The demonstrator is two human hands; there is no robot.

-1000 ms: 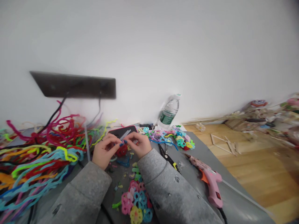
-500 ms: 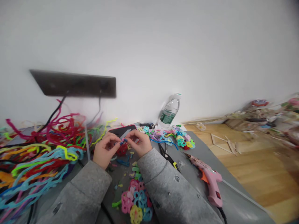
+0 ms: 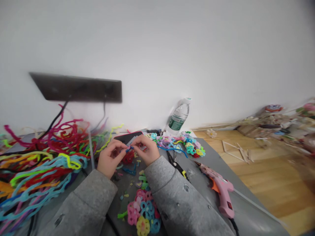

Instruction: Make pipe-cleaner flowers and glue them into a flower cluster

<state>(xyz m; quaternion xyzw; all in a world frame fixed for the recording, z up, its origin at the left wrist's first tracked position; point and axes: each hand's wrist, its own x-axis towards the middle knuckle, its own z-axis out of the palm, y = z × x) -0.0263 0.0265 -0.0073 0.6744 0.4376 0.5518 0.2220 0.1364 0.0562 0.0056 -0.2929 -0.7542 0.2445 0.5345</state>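
Note:
Between my fingertips is a short blue pipe cleaner piece (image 3: 129, 149), with a bit of pink showing at its middle. My left hand (image 3: 110, 159) pinches one end and my right hand (image 3: 147, 151) pinches the other, so the hands nearly meet above the table. Fingers partly cover the piece, and its full shape is hidden. Just below lie a red fuzzy piece (image 3: 128, 158) and a blue offcut (image 3: 129, 169). Pink, blue and yellow pipe cleaner flowers (image 3: 143, 225) are heaped between my forearms.
Loose pipe cleaners (image 3: 49, 170) spread over the left side. A pink glue gun (image 3: 222, 191) and black pliers (image 3: 176, 164) lie to the right. Behind them a water bottle (image 3: 178, 118) leans near the wall, beside more small flowers (image 3: 192, 147). A dark phone-like object (image 3: 120, 138) lies behind my hands.
Both hands keep their pinch on the blue piece and have barely moved. The view has shifted very slightly.

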